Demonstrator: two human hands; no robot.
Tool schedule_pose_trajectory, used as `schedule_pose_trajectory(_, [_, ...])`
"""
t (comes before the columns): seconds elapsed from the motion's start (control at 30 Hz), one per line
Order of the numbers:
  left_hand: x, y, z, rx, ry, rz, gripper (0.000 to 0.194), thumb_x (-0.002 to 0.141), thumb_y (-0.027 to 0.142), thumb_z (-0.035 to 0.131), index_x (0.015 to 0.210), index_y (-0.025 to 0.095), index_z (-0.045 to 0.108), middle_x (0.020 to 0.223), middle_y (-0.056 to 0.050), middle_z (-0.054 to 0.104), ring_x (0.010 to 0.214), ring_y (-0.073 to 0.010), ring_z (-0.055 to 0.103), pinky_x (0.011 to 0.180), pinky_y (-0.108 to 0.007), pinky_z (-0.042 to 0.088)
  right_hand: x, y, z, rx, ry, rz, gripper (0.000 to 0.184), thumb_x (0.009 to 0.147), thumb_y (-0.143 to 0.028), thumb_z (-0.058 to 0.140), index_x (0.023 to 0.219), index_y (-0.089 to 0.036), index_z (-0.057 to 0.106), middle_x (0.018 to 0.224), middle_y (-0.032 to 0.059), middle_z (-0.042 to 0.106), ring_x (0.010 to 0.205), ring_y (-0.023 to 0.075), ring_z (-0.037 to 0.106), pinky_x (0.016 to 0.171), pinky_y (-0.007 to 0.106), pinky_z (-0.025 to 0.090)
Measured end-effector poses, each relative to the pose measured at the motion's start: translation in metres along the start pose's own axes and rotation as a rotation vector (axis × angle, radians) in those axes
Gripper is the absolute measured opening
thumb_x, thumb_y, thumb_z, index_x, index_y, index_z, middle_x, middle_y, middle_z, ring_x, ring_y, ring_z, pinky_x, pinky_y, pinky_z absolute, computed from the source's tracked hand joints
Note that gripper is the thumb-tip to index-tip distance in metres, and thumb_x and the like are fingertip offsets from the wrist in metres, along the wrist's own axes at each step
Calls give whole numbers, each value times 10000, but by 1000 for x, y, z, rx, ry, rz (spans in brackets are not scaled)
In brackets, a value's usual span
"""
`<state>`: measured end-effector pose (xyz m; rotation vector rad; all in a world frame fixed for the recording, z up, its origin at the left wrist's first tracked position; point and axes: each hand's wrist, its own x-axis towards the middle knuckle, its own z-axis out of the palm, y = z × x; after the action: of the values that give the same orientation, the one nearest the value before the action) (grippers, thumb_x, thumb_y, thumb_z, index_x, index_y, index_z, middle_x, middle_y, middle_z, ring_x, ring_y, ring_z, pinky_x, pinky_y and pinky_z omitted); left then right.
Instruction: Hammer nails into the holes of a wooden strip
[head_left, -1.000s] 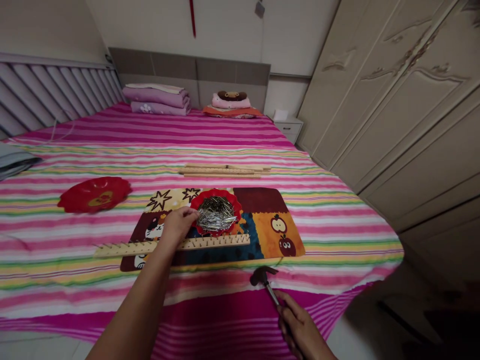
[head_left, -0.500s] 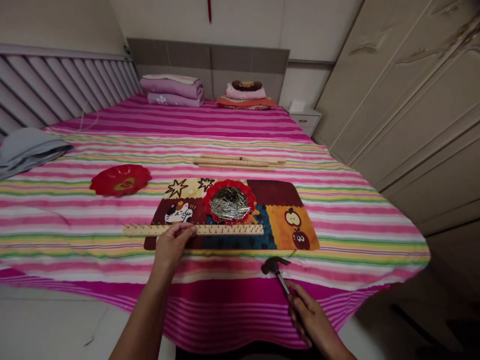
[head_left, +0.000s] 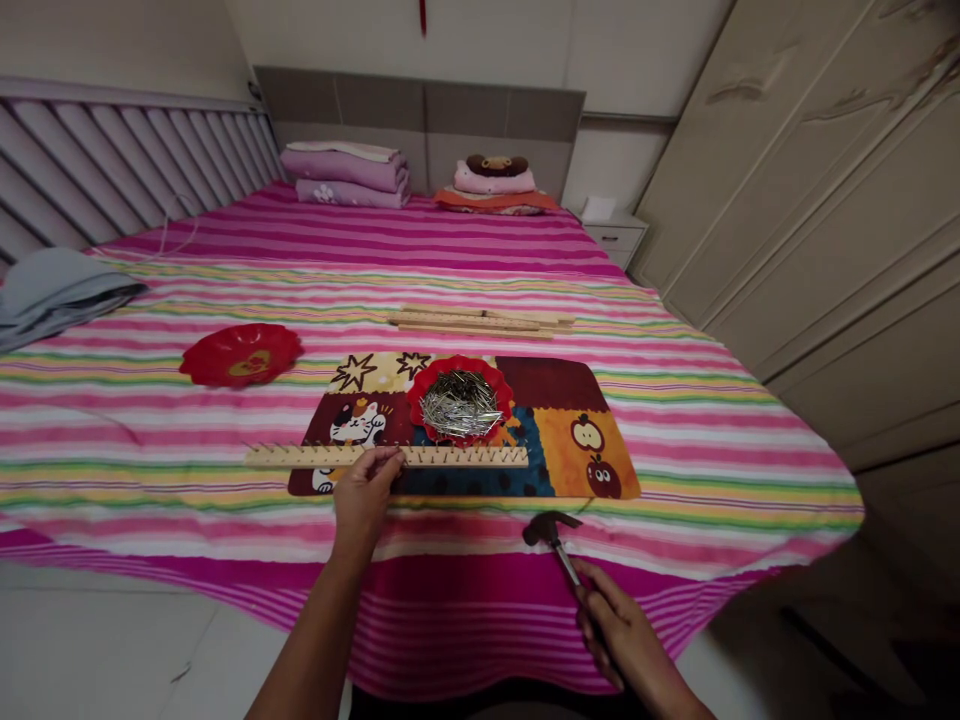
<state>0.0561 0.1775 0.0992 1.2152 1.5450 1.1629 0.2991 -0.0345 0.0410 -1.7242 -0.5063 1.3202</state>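
My left hand [head_left: 367, 497] is at the wooden strip [head_left: 465, 457], thumb and fingers pinched together over its middle. Whether a nail sits between the fingertips is too small to tell. Rows of nails stand up along the strip, which lies across the front of a patterned mat [head_left: 472, 485] and sticks out past its left side. Just behind the strip, a red scalloped dish [head_left: 504, 385] holds a heap of loose nails [head_left: 459, 405]. Low on the right, my right hand [head_left: 619, 625] is wrapped round the handle of a claw hammer [head_left: 555, 530], its head near the mat's front edge.
A second red plate [head_left: 244, 358] lies to the left on the striped bedspread [head_left: 150, 430]. Several wooden strips [head_left: 480, 320] are piled behind the mat. Grey cloth [head_left: 64, 290] lies far left, and folded bedding [head_left: 349, 175] is by the headboard.
My left hand has slid slightly to the right along the wooden strip, fingers still pinched. My right hand and the hammer have stayed in place. The view has shifted a little.
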Motion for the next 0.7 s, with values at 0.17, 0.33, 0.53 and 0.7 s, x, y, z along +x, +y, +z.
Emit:
schedule_pose_trajectory(0.17, [0,-2,2,19,40,39,321,593,473,668,744,190,672,607,14,646,603,-135,581,589,-241,459,-2,-3,1,-4,4,-11,568,766,-472,506,1253,-184,459,454,-101,444,278,38,267,259,121,178])
schedule_pose_trajectory(0.33, [1,-9,5,56,38,60,324,600,481,647,749,194,677,637,11,660,621,-136,582,618,-243,465,-2,-4,2,-1,15,1,576,758,-478,513,1250,-182,461,451,-100,443,292,39,265,267,118,182])
schedule_pose_trajectory(0.53, [0,-18,6,184,43,208,263,659,450,603,756,219,681,723,3,696,682,-148,612,678,-253,472,-6,0,5,-2,21,-12,671,739,-532,523,1289,-154,453,439,-107,389,297,48,254,283,139,153])
schedule_pose_trajectory(0.7, [-2,-24,6,250,42,346,222,701,405,572,766,222,679,693,6,681,641,-138,593,650,-241,467,-19,-28,25,-120,-126,-92,683,772,-567,495,1329,-175,456,457,-98,388,302,58,253,301,175,177])
